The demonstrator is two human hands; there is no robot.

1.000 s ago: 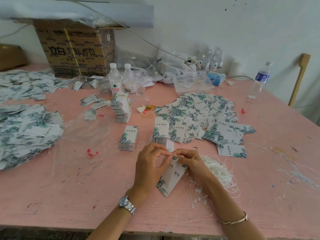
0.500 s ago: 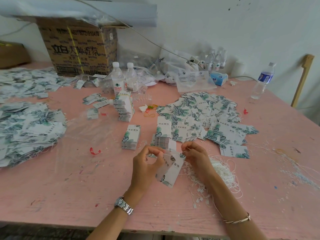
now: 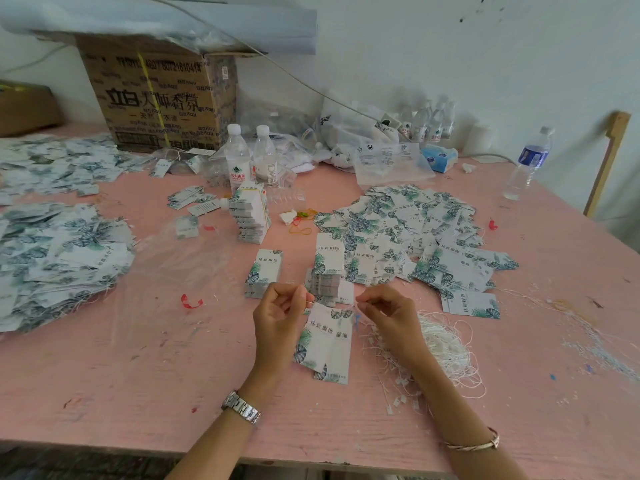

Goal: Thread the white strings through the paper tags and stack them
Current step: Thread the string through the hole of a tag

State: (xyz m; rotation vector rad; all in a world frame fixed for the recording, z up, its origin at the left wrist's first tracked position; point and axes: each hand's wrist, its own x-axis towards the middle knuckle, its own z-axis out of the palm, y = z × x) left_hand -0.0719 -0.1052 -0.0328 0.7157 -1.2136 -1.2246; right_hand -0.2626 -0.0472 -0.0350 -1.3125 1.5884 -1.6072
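Left hand (image 3: 282, 315) and right hand (image 3: 386, 317) each pinch the faint string (image 3: 311, 301); either pinch slipping would drop the 2 hanging tags (image 3: 325, 341).

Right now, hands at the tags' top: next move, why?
Probably draw the right hand outward to pull the white string through: it and the left hand pinch at the paper tags' top corners; the string itself is too fine to see.
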